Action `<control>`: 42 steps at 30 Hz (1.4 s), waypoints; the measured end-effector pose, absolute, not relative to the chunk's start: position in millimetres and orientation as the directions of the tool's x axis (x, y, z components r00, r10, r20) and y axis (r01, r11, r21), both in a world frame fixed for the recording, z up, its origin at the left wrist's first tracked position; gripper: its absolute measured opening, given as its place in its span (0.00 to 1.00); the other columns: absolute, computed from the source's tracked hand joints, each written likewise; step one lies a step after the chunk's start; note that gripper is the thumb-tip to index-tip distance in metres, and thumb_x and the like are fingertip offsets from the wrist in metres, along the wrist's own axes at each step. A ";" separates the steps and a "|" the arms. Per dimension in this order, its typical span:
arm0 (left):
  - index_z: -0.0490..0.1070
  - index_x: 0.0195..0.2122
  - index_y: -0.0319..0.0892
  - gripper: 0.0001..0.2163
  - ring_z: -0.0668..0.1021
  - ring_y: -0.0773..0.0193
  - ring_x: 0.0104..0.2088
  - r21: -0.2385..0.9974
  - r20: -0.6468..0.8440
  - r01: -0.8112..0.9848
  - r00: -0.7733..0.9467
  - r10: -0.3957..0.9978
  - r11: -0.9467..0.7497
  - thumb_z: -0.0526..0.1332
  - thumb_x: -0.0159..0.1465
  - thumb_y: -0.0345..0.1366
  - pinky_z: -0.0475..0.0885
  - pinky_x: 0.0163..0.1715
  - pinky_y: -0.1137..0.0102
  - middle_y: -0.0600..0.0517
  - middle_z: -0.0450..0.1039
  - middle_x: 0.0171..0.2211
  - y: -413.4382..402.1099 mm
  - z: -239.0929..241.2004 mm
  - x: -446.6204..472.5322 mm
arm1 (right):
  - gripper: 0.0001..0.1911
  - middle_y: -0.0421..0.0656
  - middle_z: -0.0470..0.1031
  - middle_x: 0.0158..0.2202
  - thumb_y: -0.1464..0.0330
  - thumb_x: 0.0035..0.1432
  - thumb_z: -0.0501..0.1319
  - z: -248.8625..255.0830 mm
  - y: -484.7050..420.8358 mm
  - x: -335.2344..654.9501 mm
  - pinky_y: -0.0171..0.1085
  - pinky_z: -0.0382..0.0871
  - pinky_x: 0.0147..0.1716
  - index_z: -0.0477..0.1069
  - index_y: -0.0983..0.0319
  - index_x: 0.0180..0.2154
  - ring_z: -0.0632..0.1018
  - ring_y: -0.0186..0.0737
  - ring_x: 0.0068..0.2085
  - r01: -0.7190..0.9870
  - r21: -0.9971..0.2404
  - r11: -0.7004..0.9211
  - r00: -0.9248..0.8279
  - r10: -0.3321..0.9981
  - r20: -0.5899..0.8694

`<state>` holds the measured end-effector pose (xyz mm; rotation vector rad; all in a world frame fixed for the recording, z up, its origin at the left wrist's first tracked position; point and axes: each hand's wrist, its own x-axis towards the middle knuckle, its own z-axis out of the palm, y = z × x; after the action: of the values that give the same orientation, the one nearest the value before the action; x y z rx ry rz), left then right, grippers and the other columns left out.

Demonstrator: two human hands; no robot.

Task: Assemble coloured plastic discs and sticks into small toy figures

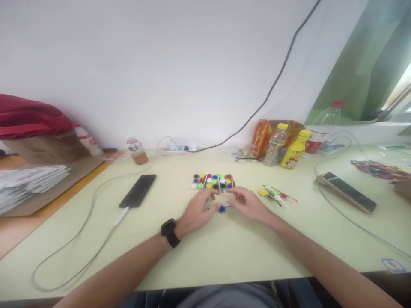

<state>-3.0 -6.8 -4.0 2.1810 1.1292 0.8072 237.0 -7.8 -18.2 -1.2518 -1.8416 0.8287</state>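
Observation:
My left hand (199, 211), with a black watch on its wrist, rests on the pale table (224, 252) with its fingers curled beside a small blue paint pot (221, 208). My right hand (246, 202) lies just right of that pot, fingers bent toward it and the thin blue brush (227, 207) lying at the pot. Whether either hand actually grips the pot or brush is too small to make out. Right behind the hands sits a block of several coloured paint pots (212, 181) with brushes laid across it.
Loose brushes and pots (276, 195) lie to the right. A black phone (138, 191) on a cable lies at the left, another phone (348, 191) at the right. Bottles (294, 149), glasses (248, 159) and a power strip (178, 149) line the wall. Another person's hand (403, 187) shows at the far right.

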 end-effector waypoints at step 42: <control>0.68 0.56 0.46 0.15 0.71 0.51 0.55 0.673 0.438 0.410 0.450 0.778 -0.616 0.51 0.76 0.47 0.67 0.57 0.56 0.44 0.72 0.53 -0.3 -2.2 -8.5 | 0.15 0.39 0.71 0.33 0.55 0.57 0.69 18.4 -13.0 276.7 0.36 0.58 0.31 0.71 0.57 0.38 0.69 0.39 0.32 0.678 -0.563 0.473 -0.517 0.851 0.092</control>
<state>-8.5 -0.3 -2.2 2.2274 0.9944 1.0310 276.7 -13.0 18.4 -1.2859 -2.3651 0.6662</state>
